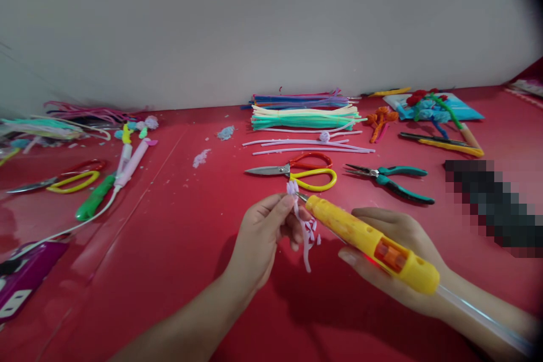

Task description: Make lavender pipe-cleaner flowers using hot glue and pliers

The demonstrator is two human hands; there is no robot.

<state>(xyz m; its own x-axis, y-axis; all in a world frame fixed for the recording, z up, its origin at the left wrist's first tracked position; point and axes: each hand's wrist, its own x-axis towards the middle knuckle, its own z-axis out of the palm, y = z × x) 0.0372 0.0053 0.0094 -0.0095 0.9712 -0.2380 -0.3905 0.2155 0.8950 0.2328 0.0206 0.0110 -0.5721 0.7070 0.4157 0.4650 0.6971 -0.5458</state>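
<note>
My left hand (pixel 262 232) pinches a small lilac pipe-cleaner piece (pixel 302 225) whose loose ends dangle below my fingers. My right hand (pixel 392 249) grips a yellow glue gun (pixel 373 243) with an orange trigger; its metal tip touches the top of the lilac piece. Both hands hover just above the red table (pixel 169 249), in front of the red-and-yellow scissors (pixel 297 172).
Teal pliers (pixel 390 178) lie right of the scissors. Bundles of coloured pipe cleaners (pixel 303 113) and loose lilac ones (pixel 309 146) sit behind. Left: another pair of scissors (pixel 63 178), a green-and-pink tool (pixel 110 181), a purple power strip (pixel 21 280). Finished flowers (pixel 432 107) at back right.
</note>
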